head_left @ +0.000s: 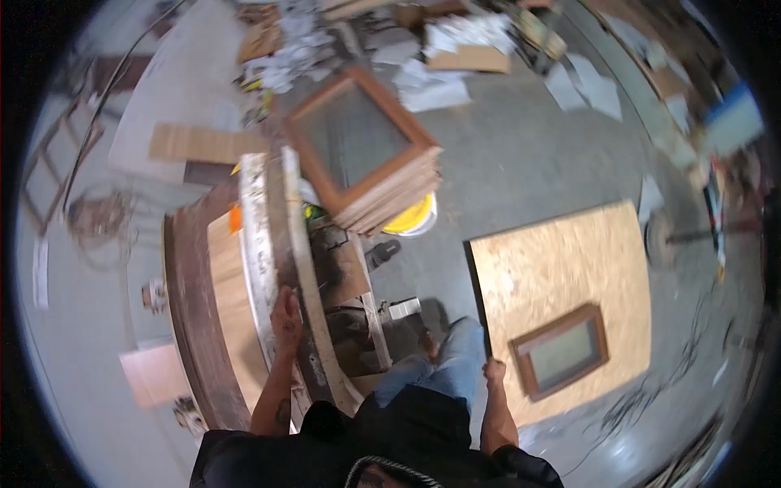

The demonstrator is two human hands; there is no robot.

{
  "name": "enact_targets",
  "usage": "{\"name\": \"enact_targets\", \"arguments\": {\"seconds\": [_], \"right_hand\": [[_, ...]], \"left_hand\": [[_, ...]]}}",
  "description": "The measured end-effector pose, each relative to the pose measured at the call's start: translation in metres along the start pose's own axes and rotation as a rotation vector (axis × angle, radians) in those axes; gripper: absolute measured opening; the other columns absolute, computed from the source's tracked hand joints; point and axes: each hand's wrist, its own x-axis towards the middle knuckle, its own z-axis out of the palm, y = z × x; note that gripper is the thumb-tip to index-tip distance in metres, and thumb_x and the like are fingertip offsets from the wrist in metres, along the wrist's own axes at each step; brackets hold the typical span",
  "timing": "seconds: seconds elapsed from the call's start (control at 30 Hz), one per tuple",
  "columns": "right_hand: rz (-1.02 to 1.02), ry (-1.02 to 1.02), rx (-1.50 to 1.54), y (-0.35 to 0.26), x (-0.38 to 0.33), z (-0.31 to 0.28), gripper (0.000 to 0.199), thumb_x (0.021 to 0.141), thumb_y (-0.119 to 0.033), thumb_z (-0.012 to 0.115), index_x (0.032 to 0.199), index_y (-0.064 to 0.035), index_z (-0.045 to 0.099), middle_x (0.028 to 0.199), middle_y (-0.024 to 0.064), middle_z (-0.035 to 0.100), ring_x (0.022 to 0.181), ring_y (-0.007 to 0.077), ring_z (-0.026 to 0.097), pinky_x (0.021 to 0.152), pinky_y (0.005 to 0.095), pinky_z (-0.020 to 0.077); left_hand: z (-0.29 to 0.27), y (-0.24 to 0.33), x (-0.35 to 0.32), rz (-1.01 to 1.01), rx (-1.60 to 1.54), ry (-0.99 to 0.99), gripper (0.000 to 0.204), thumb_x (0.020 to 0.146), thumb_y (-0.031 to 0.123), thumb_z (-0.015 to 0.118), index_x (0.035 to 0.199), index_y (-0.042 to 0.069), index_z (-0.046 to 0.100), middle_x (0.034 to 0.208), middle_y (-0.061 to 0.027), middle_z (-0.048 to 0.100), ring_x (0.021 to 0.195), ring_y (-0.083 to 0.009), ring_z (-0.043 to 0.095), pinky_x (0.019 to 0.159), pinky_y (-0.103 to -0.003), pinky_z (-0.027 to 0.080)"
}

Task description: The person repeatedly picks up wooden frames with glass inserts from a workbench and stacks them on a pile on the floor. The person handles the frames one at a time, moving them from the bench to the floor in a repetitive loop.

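The chipboard panel [561, 276] lies flat on the floor [521, 163], and our right hand [493, 372] grips its near-left corner. Our left hand [286, 313] rests flat on the paint-spattered plank [259, 236] along the bench [191, 325]. A small framed window [560, 351] lies on the panel, and stacked wooden frames [366, 154] sit at the bench's far end.

Grey concrete floor [521, 154] strewn with paper scraps [439, 81] and cardboard [203, 142]; a yellow bucket [411, 218] stands near a ladder [57, 159].
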Motion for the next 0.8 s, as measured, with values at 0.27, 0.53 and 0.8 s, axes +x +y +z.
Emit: {"name": "enact_targets", "arguments": {"seconds": [0.27,0.53,0.8], "right_hand": [[-0.615,-0.069,-0.102,-0.405,0.046,0.318,0.070,0.081,-0.045,0.070,0.127,0.0024,0.047,0.103,0.0132,0.061,0.077,0.0190,0.058,0.053,0.0312,0.0480],[-0.193,-0.094,0.115,-0.502,0.021,0.409,0.047,0.073,-0.018,0.080,0.103,0.0057,0.053,0.096,0.0160,0.062,0.083,0.0295,0.062,0.067,0.0483,0.0560],[-0.612,-0.335,0.477,-0.579,-0.106,0.270,0.028,0.080,-0.015,0.068,0.099,0.0023,0.059,0.090,0.0116,0.061,0.078,0.0249,0.060,0.070,0.0404,0.0524]], "left_hand": [[0.011,-0.047,0.014,-0.603,0.561,0.024,0.082,0.089,0.058,0.047,0.144,0.001,0.027,0.146,-0.0219,0.033,0.136,-0.0362,0.029,0.111,-0.050,0.023],[-0.014,-0.028,0.032,-0.706,0.359,-0.009,0.083,0.087,0.054,0.052,0.139,-0.007,0.033,0.138,-0.0256,0.042,0.129,-0.0396,0.037,0.109,-0.043,0.030],[-0.015,-0.029,0.023,-0.693,0.258,0.028,0.084,0.085,0.058,0.052,0.138,-0.006,0.036,0.140,-0.0241,0.041,0.132,-0.0382,0.034,0.111,-0.045,0.027]]}}
